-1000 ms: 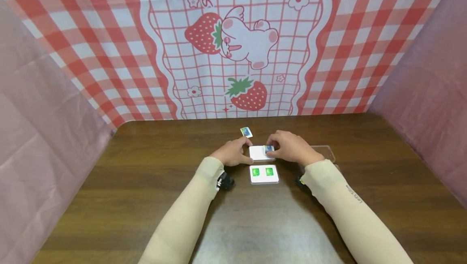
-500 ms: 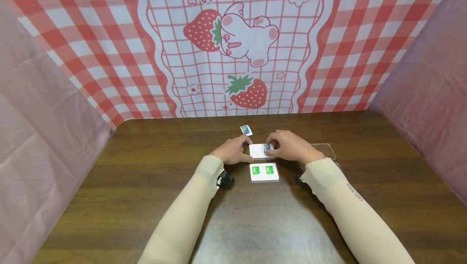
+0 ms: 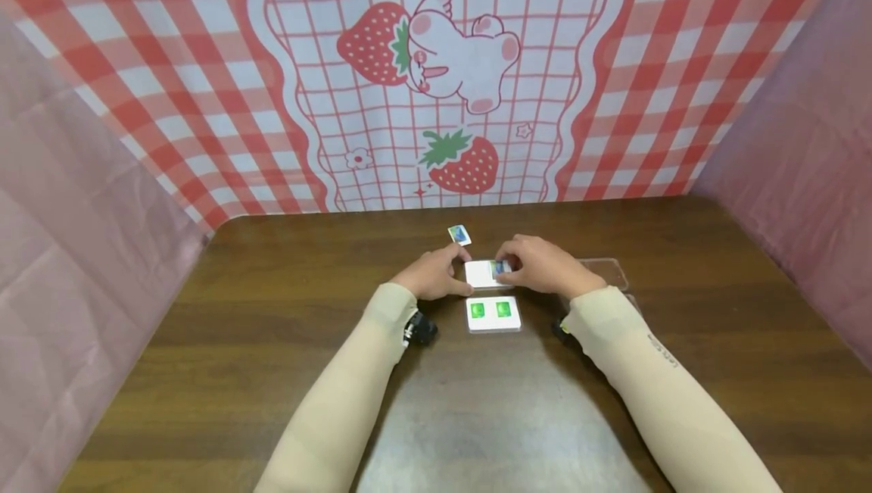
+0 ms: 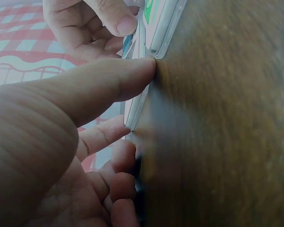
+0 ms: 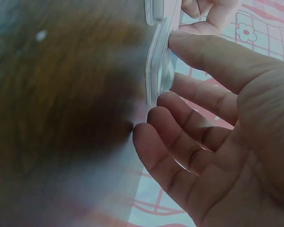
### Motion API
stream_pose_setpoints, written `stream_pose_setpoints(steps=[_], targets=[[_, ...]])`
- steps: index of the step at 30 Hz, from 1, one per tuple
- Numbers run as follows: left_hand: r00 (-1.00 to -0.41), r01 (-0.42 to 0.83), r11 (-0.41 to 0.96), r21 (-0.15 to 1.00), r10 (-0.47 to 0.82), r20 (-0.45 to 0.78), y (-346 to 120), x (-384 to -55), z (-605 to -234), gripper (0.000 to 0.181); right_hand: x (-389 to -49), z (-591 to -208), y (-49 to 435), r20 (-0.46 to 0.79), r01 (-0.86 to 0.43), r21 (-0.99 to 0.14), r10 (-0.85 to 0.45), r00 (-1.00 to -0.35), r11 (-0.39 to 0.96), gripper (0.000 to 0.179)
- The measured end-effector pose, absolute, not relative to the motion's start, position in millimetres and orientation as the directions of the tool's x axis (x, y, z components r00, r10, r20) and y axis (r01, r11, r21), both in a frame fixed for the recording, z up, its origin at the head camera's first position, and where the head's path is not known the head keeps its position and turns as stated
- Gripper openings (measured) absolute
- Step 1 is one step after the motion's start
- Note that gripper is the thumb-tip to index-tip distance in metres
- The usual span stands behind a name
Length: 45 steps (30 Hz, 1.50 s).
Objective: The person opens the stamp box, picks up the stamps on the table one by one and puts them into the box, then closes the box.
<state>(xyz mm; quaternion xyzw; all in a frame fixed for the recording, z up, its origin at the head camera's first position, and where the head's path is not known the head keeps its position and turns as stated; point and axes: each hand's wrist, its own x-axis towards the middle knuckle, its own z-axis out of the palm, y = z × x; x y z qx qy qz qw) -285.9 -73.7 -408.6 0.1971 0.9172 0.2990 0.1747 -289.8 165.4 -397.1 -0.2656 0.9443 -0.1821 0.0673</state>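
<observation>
Placement now, seemingly, gripping far case [image 3: 478, 275] with left hand [image 3: 431, 274], pinching card [image 3: 498, 269] at case's right end with right hand [image 3: 547, 264], probably next needing careful squaring before release

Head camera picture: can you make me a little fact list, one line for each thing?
Left hand: thumb and finger hold the white case at its left end
Right hand: pinches a picture card at that case's right end
Green squares: two, on the nearer case
Loose card: lies just beyond the left hand
Clear flat piece: beyond the right wrist, partly hidden
Table: brown, wood-patterned
Cloth: strawberry print
</observation>
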Motion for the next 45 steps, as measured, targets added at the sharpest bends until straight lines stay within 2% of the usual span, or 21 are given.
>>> stream_pose_setpoints(steps=[11,17,23,32,45], targets=[[-0.866,0.254,0.748,0.614,0.458,-0.199,-72.9,-286.7,-403.4,0.054,-292.7,-388.4,170.3,-0.009,-0.507,-0.391,-0.554,-0.832,0.768,0.044],[-0.869,0.251,0.748,0.615,0.454,-0.197,-72.0,-285.4,-401.6,0.054,-293.8,-386.9,175.6,-0.069,-0.487,-0.378,-0.549,-0.833,0.787,0.056],[-0.869,0.247,0.752,0.612,0.451,-0.203,-71.1,-286.2,-401.5,0.055,-294.5,-388.5,176.0,-0.112,-0.478,-0.371,-0.549,-0.828,0.796,0.053],[-0.863,0.259,0.749,0.610,0.463,-0.202,-71.5,-287.3,-402.3,0.054,-293.8,-389.2,175.8,-0.104,-0.486,-0.370,-0.556,-0.825,0.791,0.049],[-0.858,0.238,0.751,0.616,0.460,-0.229,-73.2,-287.7,-405.7,0.056,-294.3,-392.1,173.0,-0.127,-0.455,-0.417,-0.546,-0.828,0.787,0.047]])
